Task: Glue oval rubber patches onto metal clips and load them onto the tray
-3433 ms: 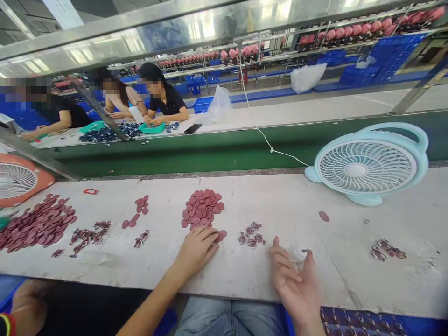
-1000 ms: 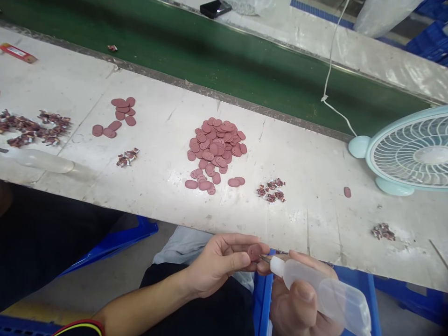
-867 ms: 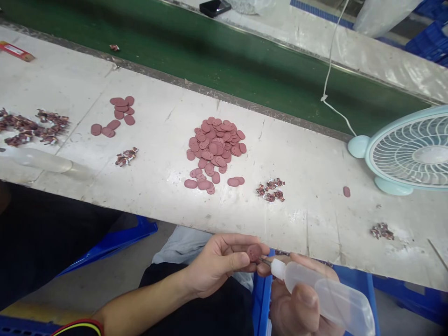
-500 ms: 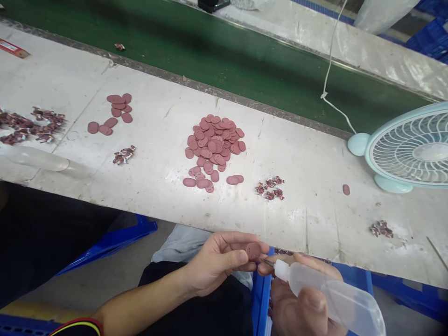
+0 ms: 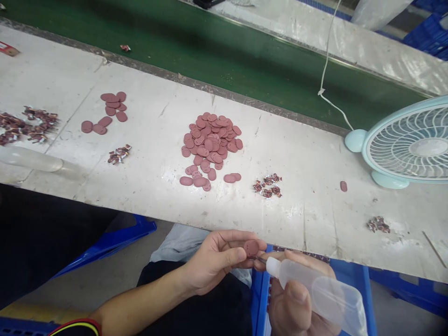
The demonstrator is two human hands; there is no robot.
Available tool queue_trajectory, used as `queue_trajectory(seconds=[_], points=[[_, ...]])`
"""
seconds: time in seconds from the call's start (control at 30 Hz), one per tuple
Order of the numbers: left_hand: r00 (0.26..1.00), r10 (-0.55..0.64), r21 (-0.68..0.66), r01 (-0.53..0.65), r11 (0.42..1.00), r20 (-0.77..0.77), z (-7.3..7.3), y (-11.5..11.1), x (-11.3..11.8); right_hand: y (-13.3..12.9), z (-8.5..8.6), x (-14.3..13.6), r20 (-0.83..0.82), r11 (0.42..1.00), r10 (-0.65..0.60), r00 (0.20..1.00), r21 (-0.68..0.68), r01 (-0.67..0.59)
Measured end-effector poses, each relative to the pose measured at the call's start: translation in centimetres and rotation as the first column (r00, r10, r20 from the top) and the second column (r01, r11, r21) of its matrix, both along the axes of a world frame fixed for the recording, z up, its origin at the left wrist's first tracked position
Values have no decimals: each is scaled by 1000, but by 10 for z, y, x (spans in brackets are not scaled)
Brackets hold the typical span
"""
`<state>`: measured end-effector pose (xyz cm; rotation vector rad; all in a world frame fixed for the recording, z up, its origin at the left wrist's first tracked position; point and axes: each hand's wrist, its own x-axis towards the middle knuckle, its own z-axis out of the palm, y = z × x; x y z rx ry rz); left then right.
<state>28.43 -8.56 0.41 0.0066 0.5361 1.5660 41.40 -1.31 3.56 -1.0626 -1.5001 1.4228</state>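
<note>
Between the thumb and fingers of my left hand (image 5: 217,256) is a reddish-brown oval disc (image 5: 251,248) with small dark marks on its face. My right hand (image 5: 297,298) is wrapped round a translucent squeeze bottle (image 5: 322,289) with a white cap and a thin metal tip. That tip points at the disc's lower edge; whether it touches cannot be made out. A large heap of similar oval discs (image 5: 212,140) lies on the table beyond my hands. Nearer to them sits a small cluster of brown-and-white pieces (image 5: 268,185).
A blue crate (image 5: 364,298) stands below the table edge under my right hand. A pale blue fan (image 5: 420,144) is at the right. Another clear bottle (image 5: 31,158) lies at the left, near more brown pieces (image 5: 38,123). A green conveyor belt (image 5: 245,79) runs behind the white table.
The bottle in my right hand has shifted left, its tip closer in by the disc. My left hand keeps hold of the disc. The whole view has shifted slightly.
</note>
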Motion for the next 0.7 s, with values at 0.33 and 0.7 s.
queue_trajectory(seconds=[0.33,0.7], points=[[1000,21,-39,-22,999,-22,3,-1,-8,100,-18,30,-809,601,-328,487,-577,-553],[991,123,-150,-128,980,-47,-4,-10,-27,109,-27,12,-335,928,37,941,-339,-158]])
